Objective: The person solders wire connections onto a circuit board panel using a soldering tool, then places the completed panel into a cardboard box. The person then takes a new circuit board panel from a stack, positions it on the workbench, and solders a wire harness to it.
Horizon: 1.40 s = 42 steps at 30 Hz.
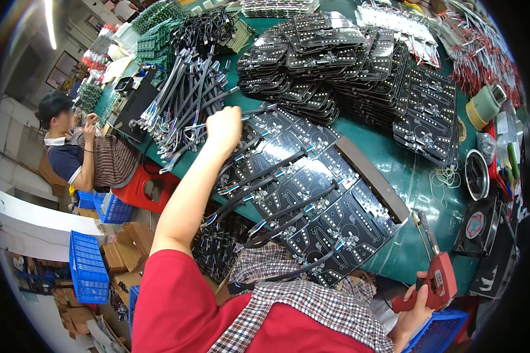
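Note:
My left hand point(224, 127) is closed on a black cable point(257, 111) over the upper left corner of a panel of black circuit boards point(354, 219). The cable sticks out on both sides of the fist; the grip itself is partly hidden by the fingers. Several other black cables with coloured wire ends lie across the panel, hanging past its left edge. A long dark bar point(372, 176) runs along the panel's upper right side. At the lower right, my right hand point(417, 312) is wrapped round a red soldering gun point(441, 281), its metal tip pointing up beside the panel.
Loose cables point(188, 97) lie heaped at the left of the green table point(436, 206). Tall stacks of black boards point(359, 70) stand at the back. A solder spool point(483, 109) and a round metal dish point(477, 173) sit at the right. Another person point(70, 147) works at the left.

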### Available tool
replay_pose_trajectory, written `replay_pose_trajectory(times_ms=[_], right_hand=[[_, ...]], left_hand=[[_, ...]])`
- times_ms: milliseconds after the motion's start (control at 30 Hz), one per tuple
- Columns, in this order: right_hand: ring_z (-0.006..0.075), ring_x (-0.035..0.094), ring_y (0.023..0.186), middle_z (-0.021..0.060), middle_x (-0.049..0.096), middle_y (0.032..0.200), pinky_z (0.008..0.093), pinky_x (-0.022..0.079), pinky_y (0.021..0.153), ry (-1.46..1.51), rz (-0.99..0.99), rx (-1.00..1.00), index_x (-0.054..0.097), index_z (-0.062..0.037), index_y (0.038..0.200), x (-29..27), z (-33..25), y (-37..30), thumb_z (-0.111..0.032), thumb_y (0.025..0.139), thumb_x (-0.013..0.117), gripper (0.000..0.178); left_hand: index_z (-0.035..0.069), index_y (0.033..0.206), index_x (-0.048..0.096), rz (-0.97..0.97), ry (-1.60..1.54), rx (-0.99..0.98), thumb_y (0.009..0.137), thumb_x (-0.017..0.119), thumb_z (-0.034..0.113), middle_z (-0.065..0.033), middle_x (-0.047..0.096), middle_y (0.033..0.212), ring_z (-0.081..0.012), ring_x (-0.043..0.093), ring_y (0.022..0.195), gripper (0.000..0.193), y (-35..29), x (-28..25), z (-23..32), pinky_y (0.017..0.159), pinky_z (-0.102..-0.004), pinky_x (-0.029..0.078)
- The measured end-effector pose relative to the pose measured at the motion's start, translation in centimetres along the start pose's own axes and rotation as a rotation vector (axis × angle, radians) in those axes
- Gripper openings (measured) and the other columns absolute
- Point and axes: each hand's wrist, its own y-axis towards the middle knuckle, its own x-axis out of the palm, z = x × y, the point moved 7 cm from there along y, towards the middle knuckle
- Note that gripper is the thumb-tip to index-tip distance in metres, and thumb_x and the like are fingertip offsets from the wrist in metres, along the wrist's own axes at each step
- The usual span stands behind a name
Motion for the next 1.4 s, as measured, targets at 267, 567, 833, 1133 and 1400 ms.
replay_pose_trajectory(times_ms=[267, 567, 833, 1133, 1400], right_hand=[[0.0092, 0.043, 0.056, 0.0117, 0.052, 0.098, 0.0194, 0.035, 0.045, -0.009, 0.024, -0.001, 0.040, -0.0001, 0.111, 0.2, 0.0, 0.4, -0.010, 0.085, 0.049, 0.030], [0.0093, 0.043, 0.055, 0.0122, 0.052, 0.098, 0.0193, 0.035, 0.044, -0.021, 0.039, -0.009, 0.040, 0.0004, 0.112, 0.4, -1.2, 0.2, -0.010, 0.085, 0.049, 0.031], [0.0120, 0.046, 0.051, 0.0173, 0.053, 0.094, 0.0220, 0.037, 0.043, 0.090, 0.033, -0.028, 0.039, 0.0023, 0.114, 0.6, -0.4, 0.5, -0.017, 0.079, 0.057, 0.044], [0.0135, 0.048, 0.053, 0.0185, 0.054, 0.095, 0.0227, 0.040, 0.045, 0.131, -0.089, 0.033, 0.040, 0.0013, 0.115, 1.6, 0.1, 0.1, -0.019, 0.078, 0.059, 0.046], [0.0142, 0.050, 0.057, 0.0198, 0.055, 0.098, 0.0236, 0.042, 0.047, 0.204, -0.090, 0.078, 0.042, 0.0021, 0.115, 1.2, 0.7, 0.2, -0.018, 0.076, 0.064, 0.049]], left_hand=[[0.007, 0.083, 0.054, 0.039, 0.082, -0.026, 0.077, 0.055, 0.020, -0.0121, 0.062, 0.078, -0.0287, 0.061, 0.070, 0.014, -0.5, 0.3, -5.6, 0.061, -0.0394, 0.048], [0.000, 0.084, 0.062, -0.181, -0.668, -0.122, 0.066, 0.068, 0.015, -0.0133, 0.062, 0.069, -0.0234, 0.061, 0.068, 0.024, 0.0, 0.3, -7.0, 0.066, -0.0326, 0.045], [0.008, 0.101, 0.048, -0.767, -1.176, 0.494, 0.090, 0.042, 0.028, 0.0020, 0.047, 0.080, -0.0034, 0.037, 0.065, 0.023, -9.8, -9.6, 13.1, 0.057, -0.0188, 0.031], [0.005, 0.103, 0.045, -1.512, -2.167, -0.100, 0.088, 0.048, 0.022, -0.0058, 0.047, 0.084, -0.0049, 0.034, 0.058, 0.023, -16.4, -5.7, 21.2, 0.044, -0.0157, 0.026], [-0.003, 0.098, 0.056, -0.806, -2.018, -0.116, 0.089, 0.044, 0.017, -0.0157, 0.059, 0.094, -0.0095, 0.047, 0.053, 0.025, -16.7, -6.3, 18.9, 0.045, -0.0199, 0.040]])
